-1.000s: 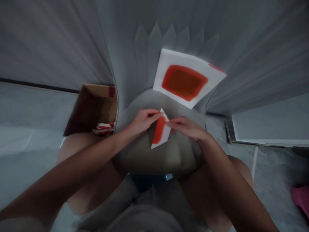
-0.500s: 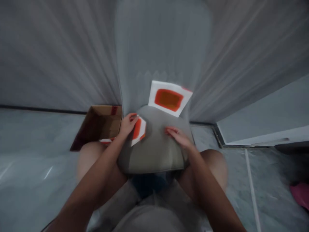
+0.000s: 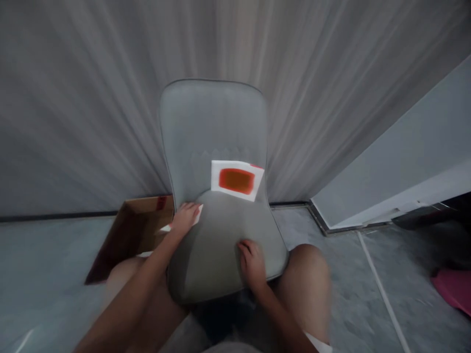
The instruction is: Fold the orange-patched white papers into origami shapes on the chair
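Note:
My left hand (image 3: 186, 217) is at the left edge of the chair seat, its fingers closed on a white and red card (image 3: 197, 214). Most of that card is hidden beneath the hand. Over the right part of the seat is my right hand (image 3: 253, 262), with fingers curled in; whether anything small is inside them is hidden. A white card with a red-orange panel (image 3: 236, 181) leans against the backrest at the rear of the seat. The grey chair (image 3: 215, 115) faces me, between my knees.
An open cardboard box (image 3: 121, 240) stands on the floor left of the chair, with something white at its near side. A grey curtain (image 3: 294, 88) hangs behind. To the right are a pale panel (image 3: 397, 162) and a pink object (image 3: 454, 289).
The view has tilted up, showing the whole backrest. My left hand has turned the card so its red face is mostly hidden. My right hand has drawn nearer to the seat's front.

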`<state>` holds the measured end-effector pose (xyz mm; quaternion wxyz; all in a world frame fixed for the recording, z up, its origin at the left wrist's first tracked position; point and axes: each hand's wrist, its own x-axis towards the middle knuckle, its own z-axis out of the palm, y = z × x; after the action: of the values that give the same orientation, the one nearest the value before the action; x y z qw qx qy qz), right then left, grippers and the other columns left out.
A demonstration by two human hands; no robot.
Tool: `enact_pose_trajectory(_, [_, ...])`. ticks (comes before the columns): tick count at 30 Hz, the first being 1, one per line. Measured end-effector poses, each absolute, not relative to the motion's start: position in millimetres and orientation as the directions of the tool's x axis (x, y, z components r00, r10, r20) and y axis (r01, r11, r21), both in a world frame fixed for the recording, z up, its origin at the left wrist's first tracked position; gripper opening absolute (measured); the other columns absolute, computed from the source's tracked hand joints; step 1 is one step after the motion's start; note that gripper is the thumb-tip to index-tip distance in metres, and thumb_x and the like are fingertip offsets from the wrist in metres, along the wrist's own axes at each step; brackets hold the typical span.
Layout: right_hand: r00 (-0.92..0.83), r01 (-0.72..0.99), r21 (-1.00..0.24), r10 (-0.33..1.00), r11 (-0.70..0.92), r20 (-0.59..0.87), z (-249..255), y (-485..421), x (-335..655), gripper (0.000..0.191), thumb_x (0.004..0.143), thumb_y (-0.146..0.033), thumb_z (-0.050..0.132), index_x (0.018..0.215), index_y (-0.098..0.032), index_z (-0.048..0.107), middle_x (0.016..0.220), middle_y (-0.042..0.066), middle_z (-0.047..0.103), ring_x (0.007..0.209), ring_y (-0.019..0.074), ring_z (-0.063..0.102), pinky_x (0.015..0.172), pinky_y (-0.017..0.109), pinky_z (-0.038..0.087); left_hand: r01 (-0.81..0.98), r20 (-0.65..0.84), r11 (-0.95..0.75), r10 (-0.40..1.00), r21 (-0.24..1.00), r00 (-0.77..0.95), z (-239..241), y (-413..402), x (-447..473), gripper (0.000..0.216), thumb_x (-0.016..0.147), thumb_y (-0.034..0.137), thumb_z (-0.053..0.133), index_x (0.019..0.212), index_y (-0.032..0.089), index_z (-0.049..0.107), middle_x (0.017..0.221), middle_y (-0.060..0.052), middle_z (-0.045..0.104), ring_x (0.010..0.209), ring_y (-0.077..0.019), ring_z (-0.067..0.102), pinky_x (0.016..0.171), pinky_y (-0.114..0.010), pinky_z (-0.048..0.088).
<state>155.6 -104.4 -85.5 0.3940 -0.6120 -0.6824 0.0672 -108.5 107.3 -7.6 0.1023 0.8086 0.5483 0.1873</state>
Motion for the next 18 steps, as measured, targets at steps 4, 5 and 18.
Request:
enact_pose_trajectory(4, [0.006, 0.818, -0.502, 0.869, 0.28, 0.495, -84.3, -104.3, 159.7, 0.048, 0.087, -0.004, 0.048, 0.126, -0.018, 0.073, 0.12, 0.013, 0.071, 0.113, 0.0274, 0.065, 0.097, 0.046, 0.059, 0.837, 0.41, -0.365, 0.892, 0.408, 0.189, -15.6, 82.0, -106.3, 0.043, 0.1, 0.02, 0.042, 0.136, 0.016, 0.066, 0.129, -0.016, 0.071, 0.121, -0.0301, 0.064, 0.111, -0.048, 0.05])
enact_pose_trajectory(5, [0.0, 0.817, -0.502, 0.87, 0.284, 0.493, -83.5, -104.8, 160.1, 0.049, 0.087, -0.003, 0.048, 0.126, -0.018, 0.073, 0.12, 0.013, 0.071, 0.114, 0.0272, 0.065, 0.097, 0.046, 0.059, 0.829, 0.482, -0.368, 0.865, 0.421, 0.139, -21.4, 66.7, -106.1, 0.043, 0.101, 0.021, 0.042, 0.138, 0.016, 0.065, 0.13, -0.015, 0.07, 0.123, -0.0297, 0.064, 0.112, -0.048, 0.05])
enact_pose_trajectory(18, [-0.017, 0.856, -0.455, 0.894, 0.244, 0.447, -79.0, -109.2, 162.5, 0.039, 0.096, -0.011, 0.048, 0.126, -0.017, 0.071, 0.119, 0.015, 0.07, 0.114, 0.0279, 0.062, 0.096, 0.047, 0.057, 0.814, 0.495, -0.442, 0.839, 0.377, 0.226, -65.1, -50.8, -94.0, 0.053, 0.099, 0.015, 0.051, 0.151, 0.024, 0.054, 0.155, -0.012, 0.057, 0.153, -0.0293, 0.043, 0.124, -0.053, 0.043])
